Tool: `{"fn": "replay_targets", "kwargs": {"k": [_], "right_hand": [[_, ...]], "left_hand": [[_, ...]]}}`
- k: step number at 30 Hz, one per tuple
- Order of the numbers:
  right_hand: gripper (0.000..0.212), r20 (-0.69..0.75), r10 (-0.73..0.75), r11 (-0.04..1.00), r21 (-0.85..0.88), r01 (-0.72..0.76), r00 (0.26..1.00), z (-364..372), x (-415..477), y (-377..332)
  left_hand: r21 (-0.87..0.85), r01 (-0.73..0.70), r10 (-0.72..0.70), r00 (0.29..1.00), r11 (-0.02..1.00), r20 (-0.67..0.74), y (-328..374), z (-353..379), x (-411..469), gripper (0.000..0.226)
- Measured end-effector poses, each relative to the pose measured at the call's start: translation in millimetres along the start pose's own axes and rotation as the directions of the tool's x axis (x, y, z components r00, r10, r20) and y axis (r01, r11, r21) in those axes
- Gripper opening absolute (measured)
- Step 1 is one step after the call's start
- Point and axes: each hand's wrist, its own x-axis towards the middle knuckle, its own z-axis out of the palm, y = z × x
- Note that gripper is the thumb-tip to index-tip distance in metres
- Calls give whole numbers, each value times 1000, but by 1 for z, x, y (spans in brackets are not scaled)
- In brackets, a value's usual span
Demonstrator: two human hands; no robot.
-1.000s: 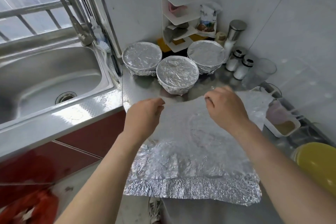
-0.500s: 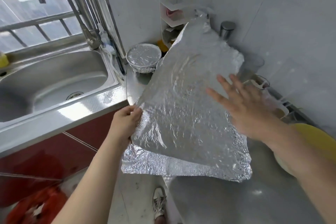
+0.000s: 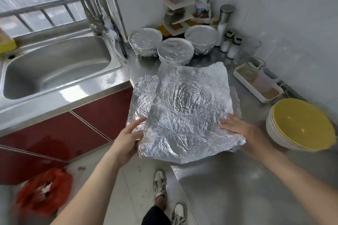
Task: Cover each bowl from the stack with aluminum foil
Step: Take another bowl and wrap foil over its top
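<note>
Steel surface (image 3: 237,179) is seen running from the sink (image 3: 54,67) at the left to the tiled corner at the right. A crumpled foil sheet (image 3: 186,111), partly doubled over itself, is held over the surface's near-left edge. A stack of bowls (image 3: 300,126), yellow inside, is set at the right, well apart from three foil-covered bowls (image 3: 175,50) grouped at the far side. The sheet's near-left edge is pinched by the left grip (image 3: 128,137), thumb on top. Its near-right edge is touched by the right grip (image 3: 241,131), fingers laid out straight.
</note>
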Motion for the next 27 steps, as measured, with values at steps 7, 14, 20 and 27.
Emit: {"fn": "replay_targets", "kwargs": {"k": [7,14,20,27], "right_hand": [[56,24,99,947,306,-101,995,4,-18,7],[38,36,79,928,362,-86,996,0,-18,15],[38,-29,186,939,299,-169,982,16,-19,35],[54,-88,413,910,-7,-415,907,35,-10,56]], "left_hand": [[135,-117,104,989,984,104,-12,-4,9,88],[615,-488,389,871,619,299,-6,15,27,66],[825,-321,468,880,466,78,-11,30,54,26],[930,-277,406,899,241,162,-23,37,65,29]]}}
